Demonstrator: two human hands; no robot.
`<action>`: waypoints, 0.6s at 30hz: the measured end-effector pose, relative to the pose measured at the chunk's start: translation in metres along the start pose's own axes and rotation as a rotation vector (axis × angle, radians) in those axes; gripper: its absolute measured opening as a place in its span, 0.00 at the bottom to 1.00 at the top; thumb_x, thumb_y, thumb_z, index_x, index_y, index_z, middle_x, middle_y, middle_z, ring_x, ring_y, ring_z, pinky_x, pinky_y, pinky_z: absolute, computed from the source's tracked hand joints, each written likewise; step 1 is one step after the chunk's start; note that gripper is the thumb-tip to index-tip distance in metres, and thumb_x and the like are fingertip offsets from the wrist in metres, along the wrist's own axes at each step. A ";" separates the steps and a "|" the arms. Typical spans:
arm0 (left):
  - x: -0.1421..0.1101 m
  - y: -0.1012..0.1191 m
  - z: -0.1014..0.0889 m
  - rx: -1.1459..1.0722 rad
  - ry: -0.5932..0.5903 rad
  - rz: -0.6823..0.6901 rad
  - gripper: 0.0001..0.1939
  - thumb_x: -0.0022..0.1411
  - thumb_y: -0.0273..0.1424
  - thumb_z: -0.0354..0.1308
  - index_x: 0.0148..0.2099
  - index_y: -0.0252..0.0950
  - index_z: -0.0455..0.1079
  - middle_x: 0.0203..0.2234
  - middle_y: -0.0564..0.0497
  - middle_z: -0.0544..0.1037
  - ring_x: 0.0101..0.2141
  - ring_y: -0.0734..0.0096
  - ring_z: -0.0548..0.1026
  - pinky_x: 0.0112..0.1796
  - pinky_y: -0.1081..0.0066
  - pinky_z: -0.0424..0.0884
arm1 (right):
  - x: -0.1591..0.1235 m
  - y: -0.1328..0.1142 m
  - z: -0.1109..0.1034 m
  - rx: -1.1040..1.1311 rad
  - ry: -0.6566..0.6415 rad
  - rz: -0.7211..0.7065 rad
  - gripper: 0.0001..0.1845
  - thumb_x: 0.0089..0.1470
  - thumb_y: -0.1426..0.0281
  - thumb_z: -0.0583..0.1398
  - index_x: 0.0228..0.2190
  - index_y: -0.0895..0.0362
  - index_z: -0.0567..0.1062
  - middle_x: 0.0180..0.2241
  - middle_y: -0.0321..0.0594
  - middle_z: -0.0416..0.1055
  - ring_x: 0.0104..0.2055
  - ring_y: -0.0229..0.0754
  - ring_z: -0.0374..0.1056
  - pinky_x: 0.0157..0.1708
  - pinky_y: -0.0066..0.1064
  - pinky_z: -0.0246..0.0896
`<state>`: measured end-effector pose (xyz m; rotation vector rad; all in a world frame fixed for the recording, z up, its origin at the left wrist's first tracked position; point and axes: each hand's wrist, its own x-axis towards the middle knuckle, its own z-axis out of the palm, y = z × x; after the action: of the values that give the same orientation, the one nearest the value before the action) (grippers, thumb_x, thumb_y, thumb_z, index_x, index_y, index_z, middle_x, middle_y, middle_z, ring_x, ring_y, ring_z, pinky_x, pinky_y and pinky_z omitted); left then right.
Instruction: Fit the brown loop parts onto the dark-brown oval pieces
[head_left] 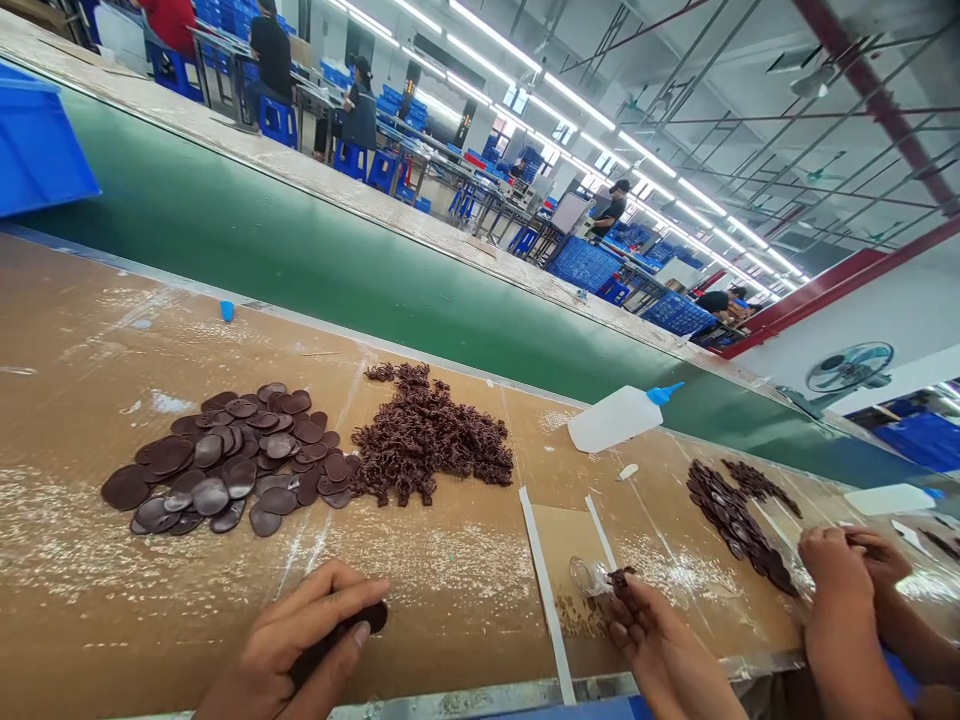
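My left hand [307, 635] is at the front of the cardboard-covered table, its thumb and fingers closed on a dark brown disc [378, 616]; any more discs behind it are hidden. Further right, my right hand [664, 640] pinches a small dark brown curly piece [621, 577]. Just beside those fingertips is a small clear round dish [585, 575], on a tan patch [562, 540] between two white strips. A spread heap of flat brown discs [240, 450] lies beyond my left hand. Touching its right side is a pile of brown curly pieces [435, 435].
A white bottle with a blue nozzle [615, 418] lies behind the strips. At right, a co-worker's hands [851, 560] work near another row of discs [731, 515]. A green conveyor belt [337, 270] runs behind the table; a blue crate [41, 145] sits far left.
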<state>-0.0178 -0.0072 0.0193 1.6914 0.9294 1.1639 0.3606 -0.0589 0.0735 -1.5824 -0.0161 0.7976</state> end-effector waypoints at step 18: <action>-0.001 0.003 0.002 -0.086 -0.025 -0.012 0.18 0.73 0.27 0.55 0.58 0.49 0.77 0.40 0.53 0.79 0.40 0.72 0.79 0.43 0.77 0.76 | -0.001 -0.001 0.003 -0.016 0.009 0.002 0.30 0.13 0.66 0.81 0.26 0.59 0.81 0.26 0.37 0.78 0.27 0.39 0.71 0.21 0.25 0.71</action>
<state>-0.0156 -0.0100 0.0216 1.6254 0.8608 1.1568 0.3586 -0.0561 0.0748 -1.6015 -0.0147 0.7936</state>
